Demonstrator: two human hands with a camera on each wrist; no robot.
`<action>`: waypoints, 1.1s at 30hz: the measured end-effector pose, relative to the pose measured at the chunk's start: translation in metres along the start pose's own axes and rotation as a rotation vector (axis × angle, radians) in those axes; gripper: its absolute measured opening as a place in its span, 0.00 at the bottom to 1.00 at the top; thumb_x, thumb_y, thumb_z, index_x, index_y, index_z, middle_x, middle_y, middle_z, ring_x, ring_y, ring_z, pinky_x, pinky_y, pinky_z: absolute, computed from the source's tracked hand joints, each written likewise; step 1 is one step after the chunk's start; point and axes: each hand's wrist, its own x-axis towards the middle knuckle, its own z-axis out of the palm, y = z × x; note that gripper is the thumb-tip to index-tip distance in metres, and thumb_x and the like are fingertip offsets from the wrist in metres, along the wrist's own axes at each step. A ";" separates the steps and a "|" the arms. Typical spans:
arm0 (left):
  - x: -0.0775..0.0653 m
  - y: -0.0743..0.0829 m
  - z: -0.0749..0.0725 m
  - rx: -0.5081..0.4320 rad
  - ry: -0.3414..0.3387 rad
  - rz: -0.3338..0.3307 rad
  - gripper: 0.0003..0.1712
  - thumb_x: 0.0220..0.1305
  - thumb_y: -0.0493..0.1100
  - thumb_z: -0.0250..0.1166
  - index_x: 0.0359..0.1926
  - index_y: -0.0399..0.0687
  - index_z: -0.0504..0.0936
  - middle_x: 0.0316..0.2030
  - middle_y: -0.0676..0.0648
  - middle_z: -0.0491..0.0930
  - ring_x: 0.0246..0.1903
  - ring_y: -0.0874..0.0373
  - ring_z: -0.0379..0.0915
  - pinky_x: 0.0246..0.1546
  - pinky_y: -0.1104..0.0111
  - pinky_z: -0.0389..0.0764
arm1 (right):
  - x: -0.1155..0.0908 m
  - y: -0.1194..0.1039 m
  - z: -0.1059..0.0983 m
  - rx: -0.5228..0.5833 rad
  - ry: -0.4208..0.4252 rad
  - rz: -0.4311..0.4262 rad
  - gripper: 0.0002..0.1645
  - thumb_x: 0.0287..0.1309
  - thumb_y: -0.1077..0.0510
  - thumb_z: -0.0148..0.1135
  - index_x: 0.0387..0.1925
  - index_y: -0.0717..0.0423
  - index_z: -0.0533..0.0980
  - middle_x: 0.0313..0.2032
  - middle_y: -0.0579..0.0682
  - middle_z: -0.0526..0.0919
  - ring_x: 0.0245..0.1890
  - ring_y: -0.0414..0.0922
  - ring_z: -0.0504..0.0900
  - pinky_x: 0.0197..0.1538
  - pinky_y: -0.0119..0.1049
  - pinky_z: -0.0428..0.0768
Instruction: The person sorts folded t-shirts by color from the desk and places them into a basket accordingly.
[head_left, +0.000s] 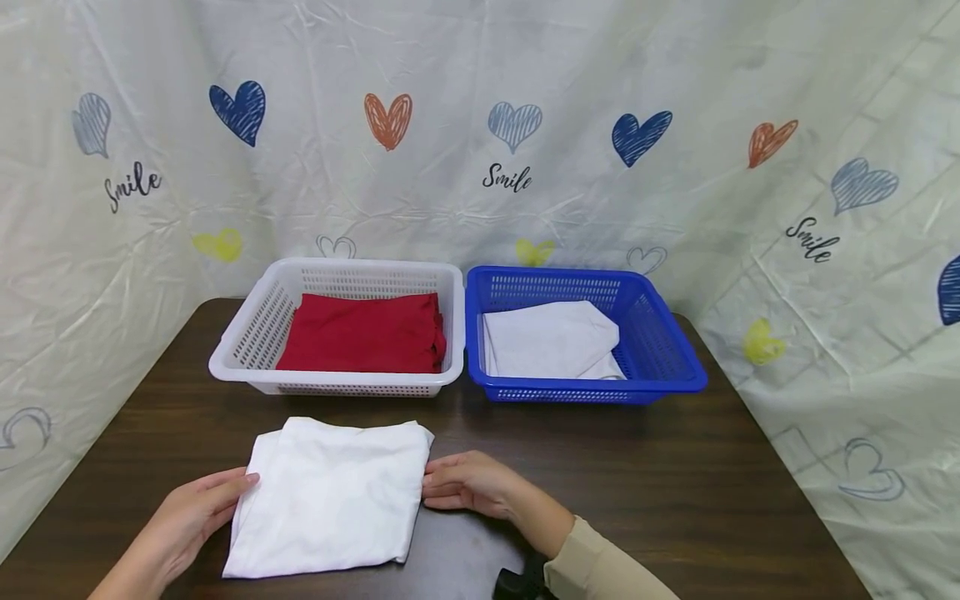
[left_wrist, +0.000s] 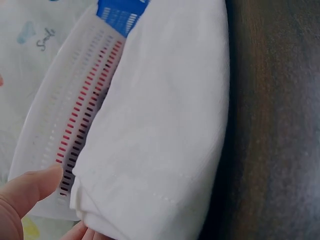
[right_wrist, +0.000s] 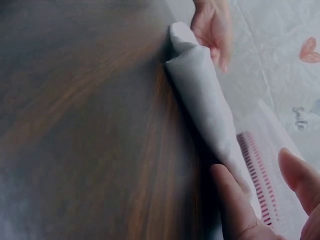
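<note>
Folded white cloth (head_left: 330, 500) flat on the dark table (head_left: 675, 467), just in front of the white basket (head_left: 345, 380). Red cloth (head_left: 363, 333) inside that basket; second white cloth (head_left: 551, 337) in the blue basket (head_left: 585, 387), just beside it to the right.

Left hand (head_left: 191, 512) at the folded cloth's left edge, right hand (head_left: 480, 485) at its right edge. Parted fingers (right_wrist: 232, 200) on both, with the edge between them and fingertips against it; no firm pinch in sight. Cannot tell how much pressure, if any, behind that touch.

Main weak point, as a judgement: loose layers. Uneven at the left, with a strip of one layer showing past the other, so likely to slide further apart under a pull on the top layer alone. Worth catching every layer at both edges before any lift. At the right, with mere side contact, could shove the edge inward and raise a wrinkle.

If lifted, could sag in the middle or fall open along the free edges, from soft fabric borne only at two ends. With one side raised ahead of the other, could twist as well. If moved forward too low, could snag on the white basket's near rim, so close behind, and drag the fold out of shape.
</note>
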 end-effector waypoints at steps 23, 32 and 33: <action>0.004 -0.002 0.006 -0.071 -0.151 0.031 0.38 0.70 0.47 0.63 0.65 0.19 0.63 0.38 0.55 0.85 0.39 0.64 0.83 0.44 0.68 0.86 | 0.025 0.006 0.028 -0.063 0.041 0.027 0.16 0.69 0.58 0.58 0.52 0.66 0.77 0.42 0.54 0.87 0.43 0.45 0.86 0.54 0.47 0.85; 0.008 -0.004 0.005 -0.087 -0.195 0.049 0.32 0.69 0.46 0.63 0.60 0.21 0.69 0.37 0.54 0.86 0.39 0.61 0.86 0.43 0.65 0.87 | 0.026 0.007 0.031 -0.078 0.059 0.021 0.16 0.70 0.59 0.56 0.52 0.67 0.76 0.42 0.55 0.87 0.45 0.46 0.86 0.54 0.48 0.84; 0.008 -0.004 0.005 -0.087 -0.198 0.051 0.32 0.69 0.46 0.63 0.60 0.21 0.70 0.37 0.54 0.86 0.38 0.61 0.86 0.43 0.65 0.87 | 0.026 0.007 0.031 -0.078 0.058 0.021 0.16 0.70 0.59 0.56 0.52 0.67 0.76 0.43 0.55 0.87 0.45 0.46 0.87 0.54 0.48 0.84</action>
